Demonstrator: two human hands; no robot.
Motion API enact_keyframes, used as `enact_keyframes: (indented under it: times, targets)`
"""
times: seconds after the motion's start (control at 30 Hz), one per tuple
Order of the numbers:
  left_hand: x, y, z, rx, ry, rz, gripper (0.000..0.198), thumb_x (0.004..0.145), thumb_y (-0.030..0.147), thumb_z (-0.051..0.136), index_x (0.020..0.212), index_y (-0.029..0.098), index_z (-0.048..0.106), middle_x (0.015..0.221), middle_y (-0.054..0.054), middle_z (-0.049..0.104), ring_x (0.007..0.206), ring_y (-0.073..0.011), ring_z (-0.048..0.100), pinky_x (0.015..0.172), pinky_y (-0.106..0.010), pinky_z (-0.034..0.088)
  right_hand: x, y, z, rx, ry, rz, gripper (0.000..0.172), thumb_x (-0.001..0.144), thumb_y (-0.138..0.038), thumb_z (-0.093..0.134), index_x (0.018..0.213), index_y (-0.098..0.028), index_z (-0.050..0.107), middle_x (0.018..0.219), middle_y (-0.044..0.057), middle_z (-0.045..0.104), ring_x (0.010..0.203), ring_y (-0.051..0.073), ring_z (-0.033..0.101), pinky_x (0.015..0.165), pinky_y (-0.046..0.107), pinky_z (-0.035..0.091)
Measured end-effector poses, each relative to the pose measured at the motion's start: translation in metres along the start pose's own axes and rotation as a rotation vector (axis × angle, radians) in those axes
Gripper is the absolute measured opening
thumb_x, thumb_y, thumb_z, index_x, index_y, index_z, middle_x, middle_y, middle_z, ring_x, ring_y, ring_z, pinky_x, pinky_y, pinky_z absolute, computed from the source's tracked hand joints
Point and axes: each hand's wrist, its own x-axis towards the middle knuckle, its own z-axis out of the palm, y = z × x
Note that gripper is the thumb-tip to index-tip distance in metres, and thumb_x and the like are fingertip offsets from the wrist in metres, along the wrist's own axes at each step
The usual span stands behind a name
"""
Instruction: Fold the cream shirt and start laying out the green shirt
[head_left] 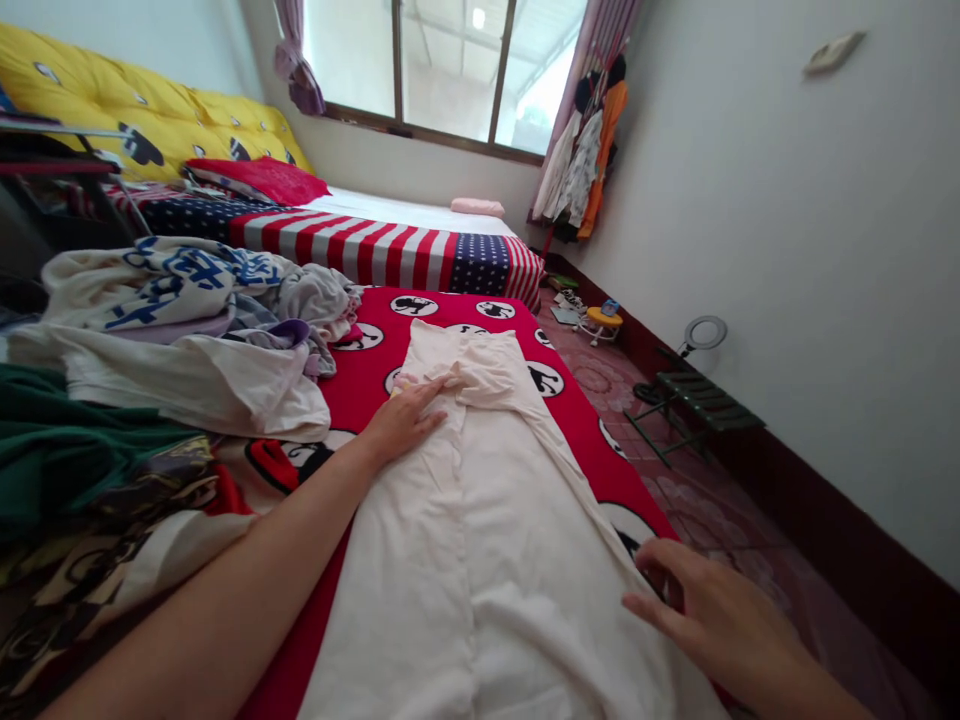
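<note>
A cream cloth garment (pixel 480 560) lies spread lengthwise on a red bedsheet with black-and-white cartoon circles (pixel 420 330), its upper part folded over and creased. My left hand (pixel 405 420) rests flat on that fold, fingers apart. My right hand (pixel 697 600) is at the garment's right edge, fingertips on or just above the cloth, with the fingers spread and curved. A rumpled heap of clothes (pixel 187 340) lies to the left of my left forearm, and a green cloth (pixel 52 440) lies beside it.
Beyond the red sheet is a bed with a flag-patterned cover (pixel 360 245), and a yellow mattress (pixel 135 120) leans at the far left. To the right, a low wall and a red tiled floor (pixel 697 480) hold a green folding stool (pixel 697 405) and a ring light (pixel 705 335).
</note>
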Motion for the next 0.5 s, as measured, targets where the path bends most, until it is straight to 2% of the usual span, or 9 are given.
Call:
enact_keyframes:
  times: [0.07,0.17,0.2,0.27,0.33,0.4,0.5]
  targets:
    - [0.003,0.002,-0.002,0.003,-0.045,-0.017,0.069,0.087,0.041,0.049,0.149,0.020,0.027,0.147,-0.009,0.043,0.134,-0.0253,0.041,0.109,-0.039,0.033,-0.010,0.000,0.005,-0.021,-0.021,-0.025,0.013,0.069,-0.037,0.067,0.069,-0.026,0.060,0.070,-0.001,0.066,0.064,0.020,0.064,0.053,0.026,0.040]
    - [0.014,0.014,-0.010,0.015,-0.124,-0.017,0.079,0.081,0.047,0.057,0.150,0.023,0.026,0.150,-0.009,0.039,0.135,-0.0278,0.039,0.109,-0.040,0.031,-0.018,-0.001,0.009,0.025,0.000,-0.064,0.010,0.073,-0.033,0.061,0.066,-0.026,0.056,0.067,0.000,0.066,0.062,0.020,0.064,0.053,0.026,0.040]
    - [0.019,0.019,-0.013,0.025,-0.140,-0.035,0.079,0.080,0.049,0.059,0.149,0.025,0.028,0.148,-0.009,0.042,0.134,-0.0281,0.042,0.107,-0.038,0.033,-0.019,-0.001,0.010,0.061,0.016,-0.071,0.011,0.076,-0.035,0.058,0.068,-0.027,0.057,0.066,0.000,0.066,0.061,0.020,0.064,0.053,0.027,0.041]
    - [0.031,0.032,-0.017,0.053,-0.145,-0.123,0.078,0.078,0.055,0.060,0.147,0.029,0.034,0.135,-0.008,0.057,0.124,-0.0286,0.052,0.100,-0.035,0.039,-0.021,-0.002,0.011,0.147,0.054,-0.084,0.013,0.080,-0.040,0.055,0.075,-0.029,0.060,0.068,0.001,0.068,0.062,0.021,0.066,0.053,0.027,0.044]
    - [0.044,0.043,-0.016,0.062,-0.116,-0.252,0.079,0.075,0.063,0.060,0.143,0.029,0.041,0.113,-0.007,0.070,0.112,-0.0297,0.060,0.092,-0.035,0.043,-0.022,-0.004,0.012,0.235,0.083,-0.108,0.015,0.083,-0.043,0.052,0.080,-0.030,0.061,0.072,0.002,0.070,0.065,0.022,0.067,0.055,0.027,0.048]
    - [0.056,0.049,-0.009,0.011,-0.042,-0.346,0.077,0.069,0.066,0.064,0.135,0.027,0.052,0.102,-0.007,0.072,0.102,-0.0296,0.064,0.086,-0.034,0.046,-0.023,-0.009,0.013,0.314,0.083,-0.145,0.017,0.085,-0.043,0.051,0.083,-0.030,0.061,0.077,0.002,0.071,0.068,0.022,0.068,0.057,0.026,0.051]
    - [0.069,0.051,0.007,-0.149,0.131,-0.394,0.053,0.063,0.049,0.075,0.109,0.022,0.071,0.095,-0.007,0.074,0.090,-0.0260,0.066,0.080,-0.030,0.048,-0.023,-0.019,0.015,0.418,0.054,-0.216,0.016,0.083,-0.041,0.054,0.088,-0.030,0.064,0.086,0.002,0.073,0.077,0.021,0.070,0.065,0.023,0.055]
